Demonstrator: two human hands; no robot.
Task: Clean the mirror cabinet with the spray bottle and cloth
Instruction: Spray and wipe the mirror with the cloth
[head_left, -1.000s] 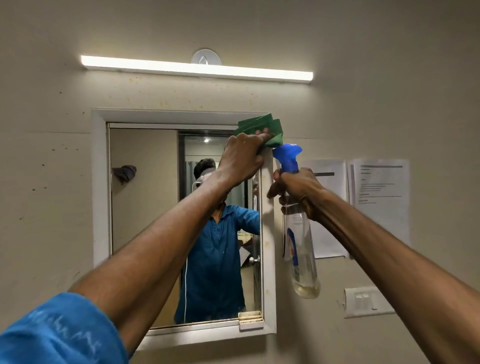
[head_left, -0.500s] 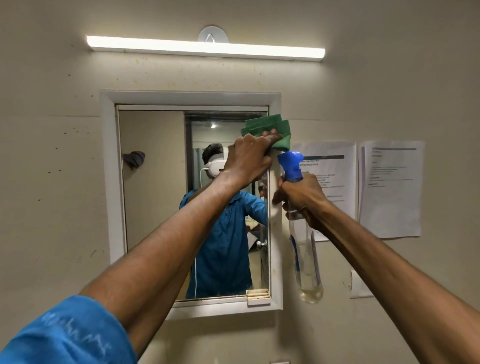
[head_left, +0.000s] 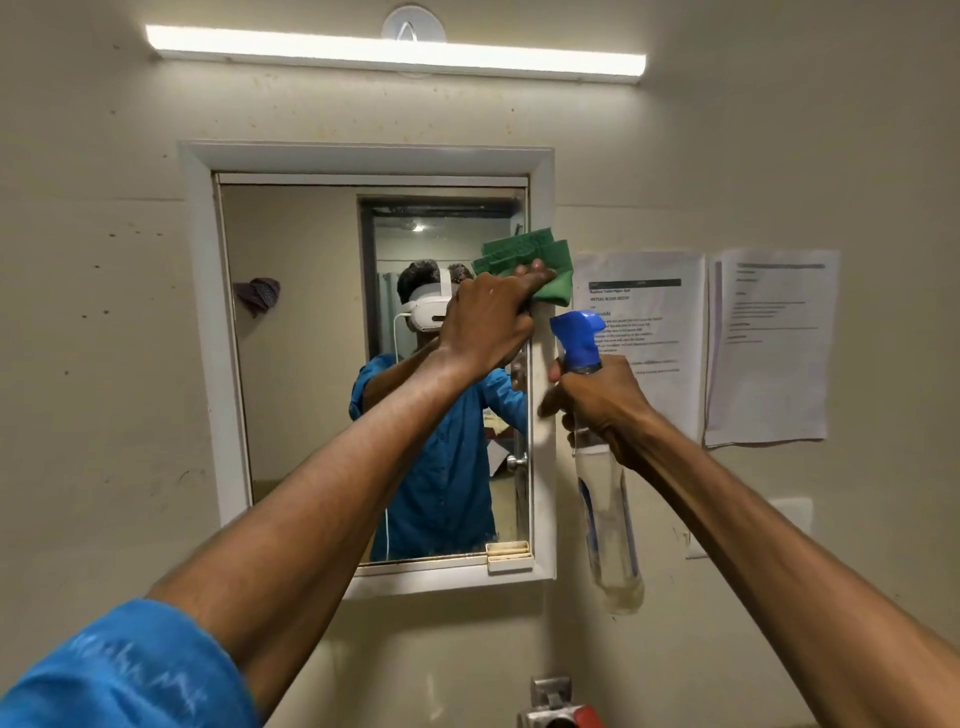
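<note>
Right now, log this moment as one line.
step: wiping frame | left hand: presses green cloth on mirror cabinet right edge | right hand: grips spray bottle, idle

Counted in view: two hands, the left hand (head_left: 485, 325) and the right hand (head_left: 597, 400). One green cloth (head_left: 527, 262) is seen. One spray bottle (head_left: 605, 499) with a blue trigger head is noted. One mirror cabinet (head_left: 202, 332) is recorded. Two printed paper sheets are taped to the wall, one (head_left: 649, 322) beside the other (head_left: 771, 348). One tube light (head_left: 395, 54) is mounted above.
</note>
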